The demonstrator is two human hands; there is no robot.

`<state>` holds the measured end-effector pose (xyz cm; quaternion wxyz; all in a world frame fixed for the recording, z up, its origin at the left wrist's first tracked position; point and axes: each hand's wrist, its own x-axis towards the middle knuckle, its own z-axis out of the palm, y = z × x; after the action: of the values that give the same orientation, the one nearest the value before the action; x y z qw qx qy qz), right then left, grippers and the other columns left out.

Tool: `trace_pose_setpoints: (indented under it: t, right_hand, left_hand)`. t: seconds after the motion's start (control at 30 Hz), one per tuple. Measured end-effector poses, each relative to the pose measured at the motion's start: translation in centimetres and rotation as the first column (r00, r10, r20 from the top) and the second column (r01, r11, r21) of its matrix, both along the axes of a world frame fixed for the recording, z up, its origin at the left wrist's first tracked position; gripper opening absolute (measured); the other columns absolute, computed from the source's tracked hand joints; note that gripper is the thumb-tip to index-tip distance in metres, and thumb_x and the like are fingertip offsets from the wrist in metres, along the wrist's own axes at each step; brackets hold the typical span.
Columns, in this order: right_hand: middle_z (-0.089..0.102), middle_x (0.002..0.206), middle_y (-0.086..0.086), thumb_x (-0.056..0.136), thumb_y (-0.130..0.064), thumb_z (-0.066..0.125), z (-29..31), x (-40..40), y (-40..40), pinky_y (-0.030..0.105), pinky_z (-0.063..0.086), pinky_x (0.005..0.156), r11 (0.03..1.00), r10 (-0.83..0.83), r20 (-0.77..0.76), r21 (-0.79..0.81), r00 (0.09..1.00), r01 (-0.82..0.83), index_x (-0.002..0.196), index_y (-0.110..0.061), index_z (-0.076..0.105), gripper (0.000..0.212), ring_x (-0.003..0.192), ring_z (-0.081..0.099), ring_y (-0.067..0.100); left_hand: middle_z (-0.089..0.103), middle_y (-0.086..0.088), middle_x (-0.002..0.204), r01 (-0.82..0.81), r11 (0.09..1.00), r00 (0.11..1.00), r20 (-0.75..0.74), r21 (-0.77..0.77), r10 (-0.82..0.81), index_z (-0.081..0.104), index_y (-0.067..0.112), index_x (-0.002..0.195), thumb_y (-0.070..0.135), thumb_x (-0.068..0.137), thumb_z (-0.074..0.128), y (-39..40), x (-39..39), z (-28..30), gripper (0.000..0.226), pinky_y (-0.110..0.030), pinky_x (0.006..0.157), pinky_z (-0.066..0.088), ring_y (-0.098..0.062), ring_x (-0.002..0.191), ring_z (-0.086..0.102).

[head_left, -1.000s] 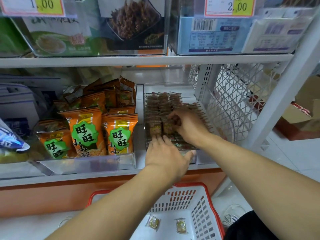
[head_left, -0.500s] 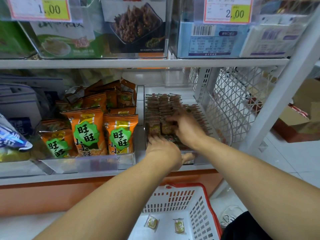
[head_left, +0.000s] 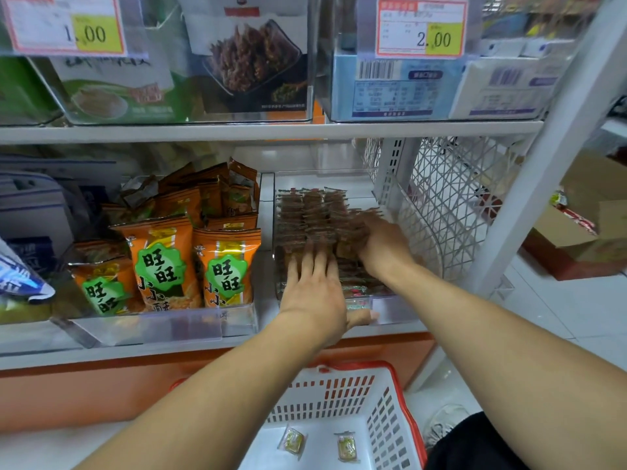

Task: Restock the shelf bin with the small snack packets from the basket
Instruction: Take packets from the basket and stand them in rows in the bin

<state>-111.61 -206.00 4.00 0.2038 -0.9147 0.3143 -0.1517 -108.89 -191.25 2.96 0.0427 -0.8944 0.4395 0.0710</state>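
Note:
A clear shelf bin (head_left: 393, 308) on the lower shelf holds rows of several small brown snack packets (head_left: 307, 212). My left hand (head_left: 314, 293) lies flat on the front packets, fingers straight and spread, thumb over the bin's front lip. My right hand (head_left: 381, 245) reaches deeper in at the right, its fingertips against the packet rows and blurred. Below the shelf stands a white basket with red rim (head_left: 383, 412); two small yellow-green packets (head_left: 291, 442) (head_left: 346, 447) lie on its floor.
Orange snack bags (head_left: 159, 262) fill the clear bin to the left. A white wire mesh divider (head_left: 451, 205) closes the shelf's right end beside a slanted white post (head_left: 543, 171). Boxed goods and price tags sit on the shelf above. Cardboard boxes (head_left: 583, 232) stand on the floor at right.
My left hand has slid forward from the bin's front lip onto the packets, fingers spread. My right hand has shifted right and deeper along the rows. The view moved slightly.

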Motion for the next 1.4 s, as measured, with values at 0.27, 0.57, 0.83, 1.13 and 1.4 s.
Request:
trace_pose_setpoints:
  t: [0.27, 0.57, 0.83, 1.13, 1.4]
  right_hand:
    - [0.067, 0.130, 0.006, 0.095, 0.006, 0.053, 0.5, 1.2, -1.2, 0.024, 0.047, 0.096, 0.996, 0.061, 0.076, 0.057, 0.995, -0.066, 0.120, -0.020, 0.073, 0.042, 0.119, 0.062, 0.024]
    - [0.069, 0.120, 0.000, 0.089, -0.003, 0.062, -0.5, 1.7, -1.6, 0.022, 0.045, 0.078, 0.941, -0.052, 0.047, 0.337, 0.998, 0.033, 0.121, -0.020, 0.068, 0.037, 0.116, 0.063, 0.024]
    - [0.069, 0.124, 0.004, 0.090, -0.004, 0.059, -0.8, 2.2, -0.7, 0.026, 0.043, 0.078, 0.948, -0.019, 0.056, 0.319, 0.998, 0.000, 0.127, -0.022, 0.066, 0.042, 0.097, 0.059, 0.020]
    - [0.061, 0.138, 0.007, 0.090, -0.001, 0.056, 0.2, 0.4, 0.2, 0.026, 0.049, 0.086, 0.965, -0.062, 0.003, 0.257, 0.998, 0.059, 0.140, -0.019, 0.056, 0.053, 0.121, 0.060, 0.028]
    - [0.067, 0.095, -0.001, 0.086, -0.004, 0.059, 2.5, -5.1, 6.3, 0.029, 0.052, 0.075, 0.819, 0.567, 0.431, -0.386, 0.702, -0.424, 0.093, -0.017, 0.071, 0.019, 0.087, 0.063, 0.014]
  left_hand:
    - [-0.018, -0.017, 0.169, -0.017, 1.000, 1.000, -0.013, -0.010, 0.017, -0.005, 0.005, 0.162, 0.098, 0.071, 0.033, -0.3, 1.1, -1.3, 0.135, -0.059, 0.124, -0.008, -0.034, 0.155, -0.020]
    - [-0.015, -0.016, 0.170, -0.029, 0.999, 0.999, -0.028, -0.035, 0.028, -0.003, 0.007, 0.163, 0.099, 0.070, 0.035, -0.4, 1.0, -1.3, 0.136, -0.057, 0.126, -0.004, -0.033, 0.156, -0.018]
    - [-0.014, -0.016, 0.170, -0.031, 0.998, 0.999, -0.024, -0.061, 0.029, -0.001, 0.008, 0.163, 0.100, 0.069, 0.034, -0.3, 1.0, -1.5, 0.136, -0.057, 0.126, -0.003, -0.032, 0.156, -0.018]
    - [-0.012, -0.024, 0.169, 0.001, 0.990, 0.989, 0.146, -0.144, 0.020, 0.005, 0.003, 0.161, 0.095, 0.074, 0.040, 0.9, -0.3, -1.6, 0.132, -0.054, 0.126, -0.010, -0.039, 0.156, -0.013]
    - [0.065, -0.008, 0.128, 0.457, 0.612, 0.889, 0.316, -0.645, -0.331, 0.066, 0.014, 0.117, 0.032, 0.088, 0.064, 9.0, -3.9, -8.0, 0.035, -0.040, 0.110, 0.036, -0.028, 0.127, 0.053]
